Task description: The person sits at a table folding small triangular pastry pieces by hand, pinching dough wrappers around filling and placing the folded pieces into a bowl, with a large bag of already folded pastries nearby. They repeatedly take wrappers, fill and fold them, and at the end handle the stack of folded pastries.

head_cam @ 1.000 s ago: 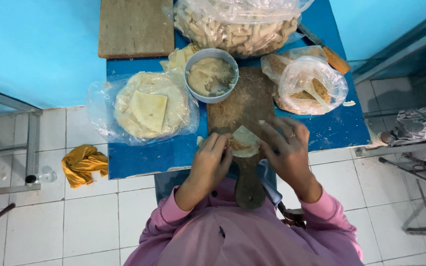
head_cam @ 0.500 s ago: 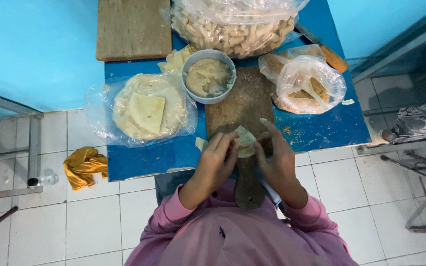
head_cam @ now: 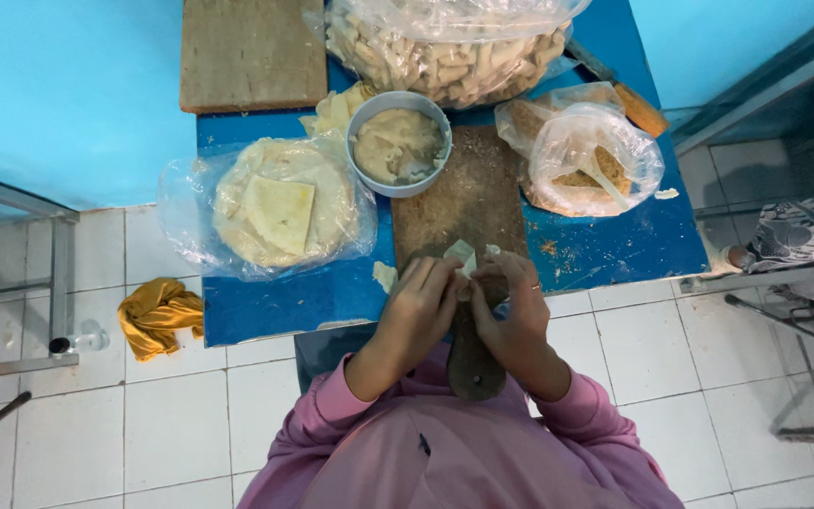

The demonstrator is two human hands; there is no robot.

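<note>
My left hand (head_cam: 418, 309) and my right hand (head_cam: 512, 303) are pressed together over the near end of a worn wooden cutting board (head_cam: 459, 193). Both are closed around a pale, thin dough wrapper (head_cam: 463, 256), of which only a corner pokes out above my fingers. Just beyond the board stands a grey bowl (head_cam: 398, 143) of beige filling paste. To its left lies a stack of round wrappers (head_cam: 280, 203) on a clear plastic bag, with a folded square piece on top.
A large clear bag of finished rolls (head_cam: 445, 42) lies at the back of the blue table (head_cam: 275, 306). A bag of crumbs with a spoon (head_cam: 591, 155) sits right. A wooden board (head_cam: 252, 52) is back left. A yellow cloth (head_cam: 157, 316) lies on the tiled floor.
My hands have drawn closer together and nearer to my body, and the wrapper, earlier spread between them, is now mostly folded up inside my fingers.
</note>
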